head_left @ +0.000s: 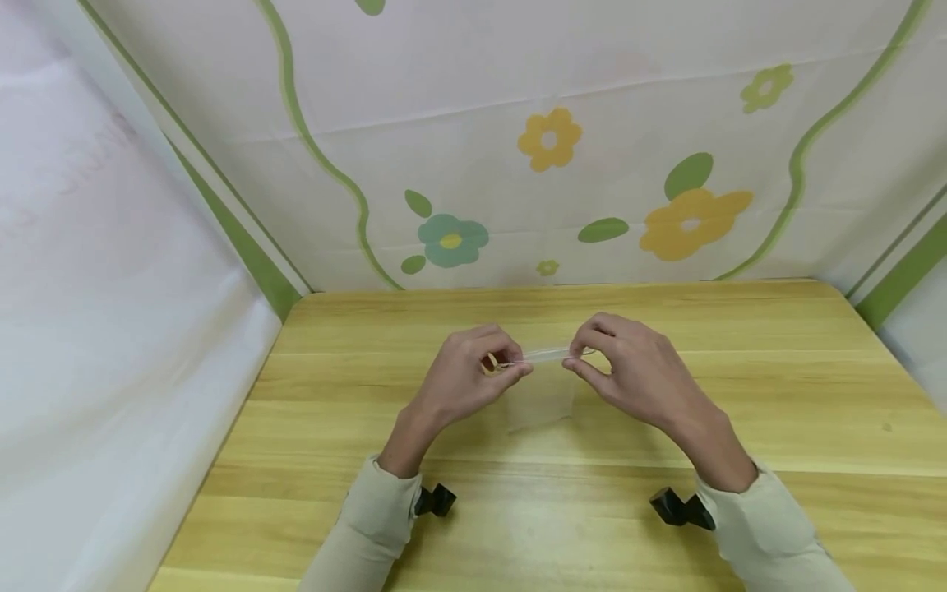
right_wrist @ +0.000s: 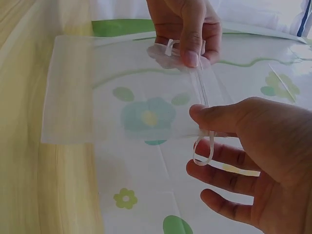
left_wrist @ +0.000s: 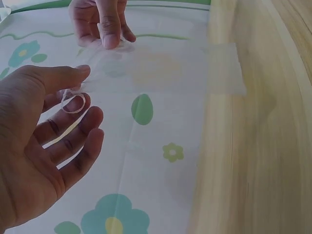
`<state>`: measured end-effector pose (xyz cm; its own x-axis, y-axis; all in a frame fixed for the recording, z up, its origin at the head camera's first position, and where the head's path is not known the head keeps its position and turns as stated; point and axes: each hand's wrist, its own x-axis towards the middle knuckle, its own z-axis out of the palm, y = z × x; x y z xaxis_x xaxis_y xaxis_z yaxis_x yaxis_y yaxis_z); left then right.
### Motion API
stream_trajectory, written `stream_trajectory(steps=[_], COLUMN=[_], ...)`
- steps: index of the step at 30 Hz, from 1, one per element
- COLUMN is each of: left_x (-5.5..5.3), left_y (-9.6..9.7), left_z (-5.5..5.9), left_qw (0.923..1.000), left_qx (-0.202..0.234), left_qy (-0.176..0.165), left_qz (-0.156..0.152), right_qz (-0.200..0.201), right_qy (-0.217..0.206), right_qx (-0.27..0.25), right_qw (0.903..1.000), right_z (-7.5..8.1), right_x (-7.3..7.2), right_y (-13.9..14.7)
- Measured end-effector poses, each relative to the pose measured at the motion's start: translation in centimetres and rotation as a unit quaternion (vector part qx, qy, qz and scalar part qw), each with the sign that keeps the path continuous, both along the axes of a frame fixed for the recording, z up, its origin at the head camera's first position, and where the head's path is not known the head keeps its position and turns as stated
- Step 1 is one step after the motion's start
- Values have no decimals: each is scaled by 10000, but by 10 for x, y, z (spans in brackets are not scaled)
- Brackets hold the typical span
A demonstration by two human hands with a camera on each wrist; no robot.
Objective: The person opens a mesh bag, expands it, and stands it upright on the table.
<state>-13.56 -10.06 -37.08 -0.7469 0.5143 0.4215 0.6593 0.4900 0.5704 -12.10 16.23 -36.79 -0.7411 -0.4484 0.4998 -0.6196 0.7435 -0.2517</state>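
A small, sheer white drawstring bag (head_left: 543, 403) hangs between the two hands, its top edge stretched between them. My left hand (head_left: 473, 370) pinches one top corner between thumb and index finger. At the opposite corner, my right hand (head_left: 636, 366) pinches the edge likewise. In the left wrist view a thin white cord loop (left_wrist: 72, 112) dangles below the left thumb, over the other fingers. The right wrist view has a similar cord loop (right_wrist: 211, 146) under the right thumb. The bag's body looks flat and see-through, with the flowered cloth visible behind it.
Below the hands lies a wood-grain table (head_left: 547, 526). A white cloth wall (head_left: 459, 99) with printed flowers stands along its far edge, and another white cloth (head_left: 133, 329) hangs at the left. Black mounts (head_left: 668, 506) stick out from the wrists.
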Motion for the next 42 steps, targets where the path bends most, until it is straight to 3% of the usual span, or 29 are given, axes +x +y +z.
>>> stream_trajectory(steps=[9,31,35,42], left_x=[-2,-4,-3,-2], left_y=[-3,-5,-6,-7], left_z=[-1,2,2,4], left_qw=[9996,9990,9993,9972], left_qx=[-170,-134,68,606], left_qy=[229,109,-24,-174], left_qz=[23,-401,-355,-410], right_qz=[-83,-76,160,726], right_qy=[-132,-528,-700,-659], right_qx=[157,104,-191,-1221], right_qw=[9998,9985,9972,9877], right_z=[4,9,7,3], right_x=[1,6,6,2], right_y=[2,3,2,1])
